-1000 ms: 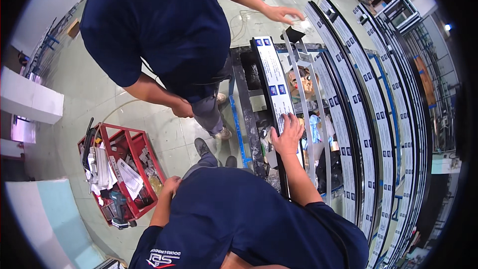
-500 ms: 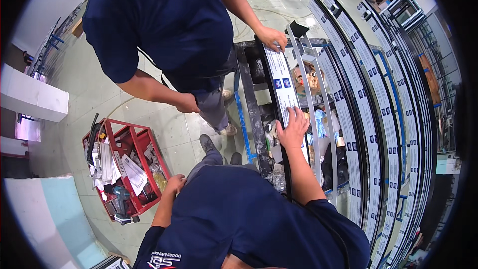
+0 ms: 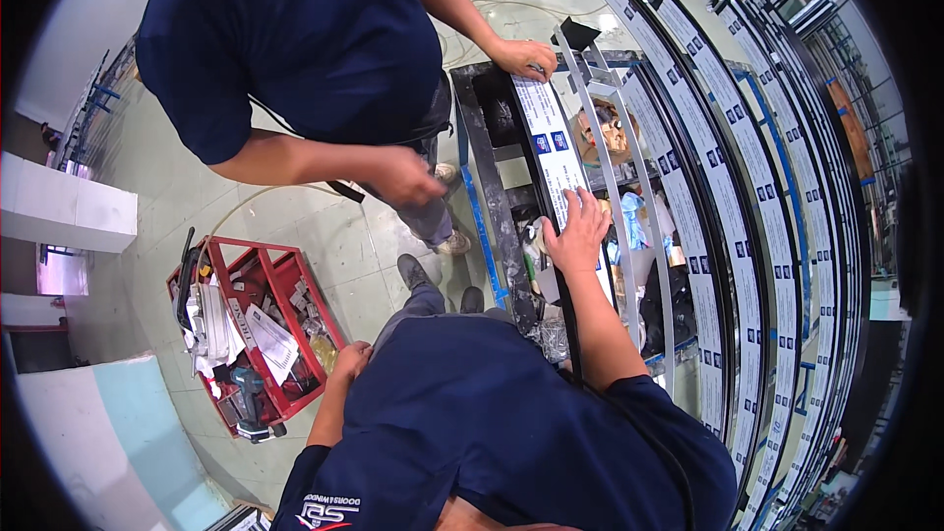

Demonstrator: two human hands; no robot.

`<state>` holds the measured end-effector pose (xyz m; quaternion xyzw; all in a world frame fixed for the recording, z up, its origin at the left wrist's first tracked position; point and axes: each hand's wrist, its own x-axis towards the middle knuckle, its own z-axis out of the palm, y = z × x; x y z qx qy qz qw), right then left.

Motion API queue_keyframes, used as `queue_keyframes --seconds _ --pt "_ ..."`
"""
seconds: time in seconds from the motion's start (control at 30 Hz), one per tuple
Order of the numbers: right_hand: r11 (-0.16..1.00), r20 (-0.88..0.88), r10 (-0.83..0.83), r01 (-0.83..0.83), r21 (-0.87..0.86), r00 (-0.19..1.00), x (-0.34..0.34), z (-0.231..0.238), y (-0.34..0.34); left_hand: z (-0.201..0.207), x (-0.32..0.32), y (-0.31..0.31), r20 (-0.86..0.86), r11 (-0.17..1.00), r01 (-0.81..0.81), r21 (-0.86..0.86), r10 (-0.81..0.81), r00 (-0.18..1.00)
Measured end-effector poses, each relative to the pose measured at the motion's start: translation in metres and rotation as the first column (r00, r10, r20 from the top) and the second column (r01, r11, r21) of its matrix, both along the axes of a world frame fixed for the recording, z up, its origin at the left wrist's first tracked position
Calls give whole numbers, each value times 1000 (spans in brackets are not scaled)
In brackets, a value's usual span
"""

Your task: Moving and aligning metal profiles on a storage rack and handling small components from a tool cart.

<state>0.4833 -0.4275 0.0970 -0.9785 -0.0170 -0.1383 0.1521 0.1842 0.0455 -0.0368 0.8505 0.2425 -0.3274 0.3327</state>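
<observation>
A long metal profile (image 3: 543, 116), with white protective film on its face and dark edges, lies lengthwise on a dark work frame. My right hand (image 3: 578, 234) rests on its nearer part, fingers spread over the film and thumb near the left edge. My left hand (image 3: 351, 361) hangs beside my body, fingers loose, with nothing visible in it. Across from me, a co-worker in a dark blue shirt has one hand (image 3: 526, 59) on the profile's far end. Their other hand (image 3: 408, 177) is in the air, blurred by motion; I cannot tell whether it holds anything.
Left on the floor is a red tool carrier (image 3: 315, 334) with papers and a cordless drill (image 3: 251, 403). Several film-covered profiles (image 3: 688, 177) stand in rows at right. Thin grey bars (image 3: 629, 167) run beside the work frame (image 3: 497, 206), above assorted loose items. A hose (image 3: 246, 199) crosses the floor.
The co-worker's free hand has moved from beside their hip toward the profile. Their other hand stays at the far end. My right hand keeps its place on the film; the view has shifted slightly.
</observation>
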Motion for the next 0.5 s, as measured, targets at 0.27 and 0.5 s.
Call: queue_keyframes --seconds 0.27,0.5 --pt "1000 -14 -6 6 7 1000 0 -1 -3 -10 7 6 -24 998 59 -17 -60 998" --pt "999 -42 -31 32 19 999 1 3 -4 -10 22 12 16 979 205 -1 -205 979"
